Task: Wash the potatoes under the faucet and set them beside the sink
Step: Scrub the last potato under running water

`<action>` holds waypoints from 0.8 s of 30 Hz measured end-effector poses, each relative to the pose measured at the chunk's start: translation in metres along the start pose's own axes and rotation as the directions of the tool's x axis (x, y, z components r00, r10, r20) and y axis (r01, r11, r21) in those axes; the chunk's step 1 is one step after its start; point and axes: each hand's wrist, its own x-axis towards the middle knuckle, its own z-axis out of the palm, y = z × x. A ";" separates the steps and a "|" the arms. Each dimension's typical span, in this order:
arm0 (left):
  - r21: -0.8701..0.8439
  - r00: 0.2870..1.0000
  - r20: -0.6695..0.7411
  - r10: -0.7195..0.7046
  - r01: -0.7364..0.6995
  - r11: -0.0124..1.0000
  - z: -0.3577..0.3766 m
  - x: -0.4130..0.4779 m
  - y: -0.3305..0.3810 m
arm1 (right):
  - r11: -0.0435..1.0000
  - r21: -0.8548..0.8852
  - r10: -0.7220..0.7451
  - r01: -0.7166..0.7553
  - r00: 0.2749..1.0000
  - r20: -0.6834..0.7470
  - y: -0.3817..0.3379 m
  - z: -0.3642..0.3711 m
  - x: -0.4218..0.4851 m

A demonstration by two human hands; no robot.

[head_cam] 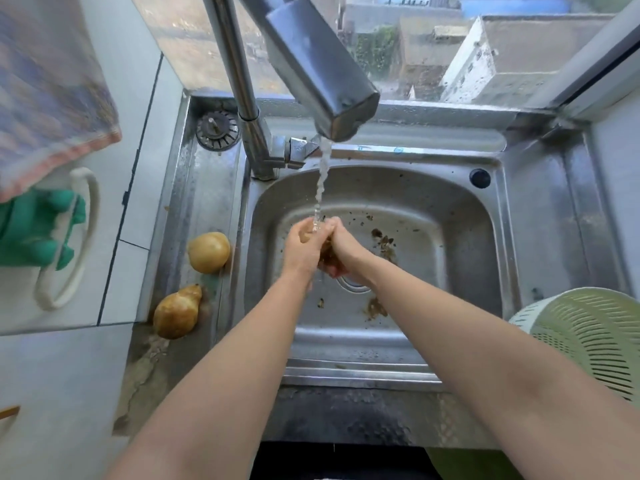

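Pear-shaped potato (176, 317): sink (540, 216) ledge, 9 o'clock; brownish, long axis 7-to-1, narrow end toward 1.
Round potato (209, 252): just beyond; pale yellow.
Held potato (325, 255): over basin, muddy, mostly hidden; axis unclear.
Left hand (300, 249), right hand (343, 245): both clasp it.
Faucet (322, 74): 12 o'clock, running.

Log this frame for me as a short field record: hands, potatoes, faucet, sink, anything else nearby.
hands: left hand and right hand both grip the held potato, mostly hidden between them
water: faucet running; stream lands on the hands
set aside: round potato and knobbly potato on the ledge left of the basin, not touching
basin: sink holds scattered brown dirt
nearby: colander at the right edge; green glove hanging at left
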 end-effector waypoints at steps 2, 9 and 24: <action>-0.048 0.991 -0.135 0.021 -0.027 0.998 0.003 -0.005 0.010 | 0.997 -0.078 -0.024 0.027 0.999 0.041 -0.009 0.004 -0.015; 0.163 0.989 -0.025 0.149 -0.143 0.976 0.002 -0.013 0.031 | 0.997 -0.012 -0.071 0.070 0.990 -0.119 -0.022 0.005 -0.025; 0.012 0.980 0.083 0.179 -0.180 0.984 0.009 -0.036 0.028 | 0.986 0.132 -0.075 0.103 0.976 -0.202 -0.032 0.013 -0.041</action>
